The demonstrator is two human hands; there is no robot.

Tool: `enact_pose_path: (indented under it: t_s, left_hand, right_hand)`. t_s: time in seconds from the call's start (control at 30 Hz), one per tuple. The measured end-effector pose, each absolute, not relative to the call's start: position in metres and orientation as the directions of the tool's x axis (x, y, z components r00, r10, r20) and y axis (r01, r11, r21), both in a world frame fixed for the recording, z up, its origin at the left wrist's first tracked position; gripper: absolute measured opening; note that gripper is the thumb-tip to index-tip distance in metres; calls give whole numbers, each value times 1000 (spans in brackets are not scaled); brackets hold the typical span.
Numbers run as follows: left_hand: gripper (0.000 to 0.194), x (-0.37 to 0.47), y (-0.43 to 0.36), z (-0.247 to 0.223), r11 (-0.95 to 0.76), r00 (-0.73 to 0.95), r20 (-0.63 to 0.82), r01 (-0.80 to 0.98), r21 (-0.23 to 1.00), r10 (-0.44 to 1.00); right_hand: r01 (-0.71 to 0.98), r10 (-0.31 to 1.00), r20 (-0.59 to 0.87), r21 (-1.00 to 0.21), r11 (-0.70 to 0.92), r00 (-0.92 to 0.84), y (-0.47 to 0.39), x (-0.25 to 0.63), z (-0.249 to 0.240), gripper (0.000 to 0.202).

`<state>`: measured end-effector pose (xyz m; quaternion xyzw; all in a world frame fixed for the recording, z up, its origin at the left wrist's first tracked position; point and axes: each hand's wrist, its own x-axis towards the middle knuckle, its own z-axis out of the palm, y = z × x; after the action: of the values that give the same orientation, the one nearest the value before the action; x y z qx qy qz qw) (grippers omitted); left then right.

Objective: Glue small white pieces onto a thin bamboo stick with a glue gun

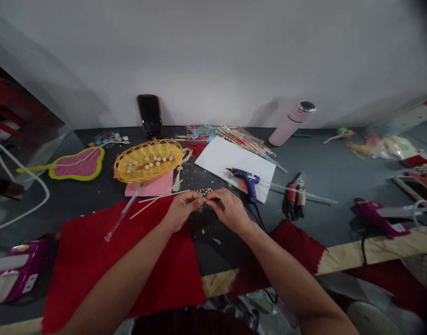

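Observation:
My left hand [183,209] and my right hand [229,209] meet over the dark table, fingers pinched on a small string of pale and dark beads [204,191]. The beads show between and just beyond the fingertips. Close to my left hand, thin pale sticks [146,206] lie across a red cloth [129,260]. Behind it are a pink sheet [153,185] and a yellow woven basket [148,160] with small pale pieces inside. A blue glue gun [246,179] rests on a white board [234,160] behind my right hand. A pale tassel [177,182] lies beyond the beads.
Red-handled pliers [296,197] lie at the right, near a pink bottle [292,123]. A phone [150,116] leans on the wall. Purple devices sit at the left [28,270] and right [381,217]. A pink and yellow fan [77,165] lies at the left.

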<state>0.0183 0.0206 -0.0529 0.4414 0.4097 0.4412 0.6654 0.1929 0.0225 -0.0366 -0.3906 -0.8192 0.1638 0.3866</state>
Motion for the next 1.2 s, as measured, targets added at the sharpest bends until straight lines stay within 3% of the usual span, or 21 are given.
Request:
enact_pose_path:
  t_s: [0.73,1.0,1.2]
  left_hand:
    - [19,17,20,-50,158,283,-97,-201,967,954]
    - [23,16,19,-49,217,299,-147,-215,952,943]
    - [24,14,19,-46,274,375,-174,-232,933,910]
  right_hand:
    - [481,715,512,-529,699,-476,23,195,-35,11]
    - [430,774,463,-648,629,-433,22,197,-35,12]
    - [311,776,442,-737,600,-450,22,197,-32,24]
